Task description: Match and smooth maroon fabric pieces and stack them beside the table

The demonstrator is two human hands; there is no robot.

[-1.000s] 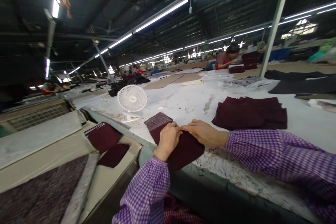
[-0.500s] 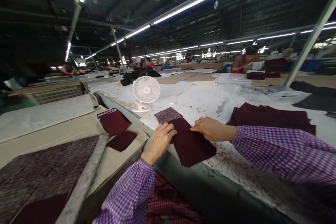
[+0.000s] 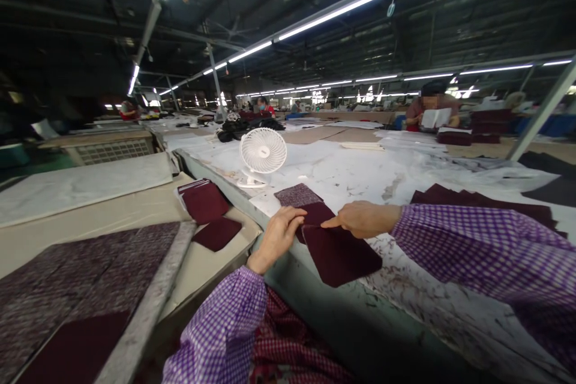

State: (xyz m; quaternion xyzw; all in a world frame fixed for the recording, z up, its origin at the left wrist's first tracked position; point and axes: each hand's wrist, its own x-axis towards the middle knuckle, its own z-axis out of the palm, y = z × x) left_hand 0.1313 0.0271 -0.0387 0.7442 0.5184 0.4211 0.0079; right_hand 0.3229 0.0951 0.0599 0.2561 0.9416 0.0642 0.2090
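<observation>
A maroon fabric piece (image 3: 344,255) with cut corners lies over the table's near edge. It overlaps another maroon piece (image 3: 318,214) beneath, and beyond that shows a speckled maroon-grey piece (image 3: 298,194). My left hand (image 3: 279,234) is at the left side of the overlap, thumb and fingers bent and slightly apart near the top piece's corner. From the right, my right hand (image 3: 366,219) reaches in, index fingertip on the top piece's upper edge and the other fingers curled; its thumb is hidden.
A white fan (image 3: 263,151) stands behind the pieces. Maroon fabric pieces (image 3: 477,199) are stacked to the right. On the beige side table (image 3: 180,288) at left lie a maroon stack (image 3: 204,201), a loose maroon piece (image 3: 218,234) and speckled sheets (image 3: 90,264). Other people sit far back.
The view has swung slightly left. My left fingers have lifted and loosened from the overlap, and my right index finger has straightened along the top piece's edge.
</observation>
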